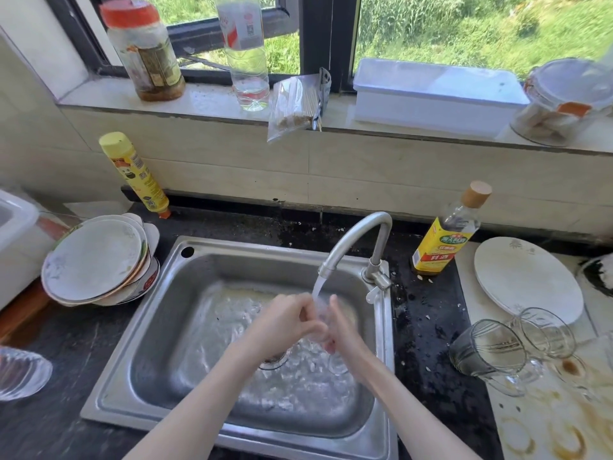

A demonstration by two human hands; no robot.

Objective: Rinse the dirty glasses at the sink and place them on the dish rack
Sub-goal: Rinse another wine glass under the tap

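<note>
**Inspector:** While the water runs from the tap (356, 240), both hands are over the sink (185, 330), closed on one clear glass (320, 322) directly under the stream. The left hand (287, 322) has its fingers (310, 328) curled round the near side; the right hand (341, 330) clasps the far side. The glass is hard to make out between them; I cannot tell which way its mouth faces.

**Assistant:** What does the step call for?

**Inspector:** In my judgement, turn the glass so the stream reaches inside and over the rim, and rub the wall with the fingers. Keep it low in the basin to limit splashing. Wet glass is slippery, so one hand should hold firm while the other works.

**Assistant:** What remains?

**Inspector:** Two dirty glasses (517, 346) lie tipped on the stained board (547, 426) on the bench to the right, just beside a white plate (517, 280). Another glass (336, 365) appears to sit in the basin near the drain. No dish rack can be identified in view; stacked bowls (99, 260) stand to the left of the sink.
</note>
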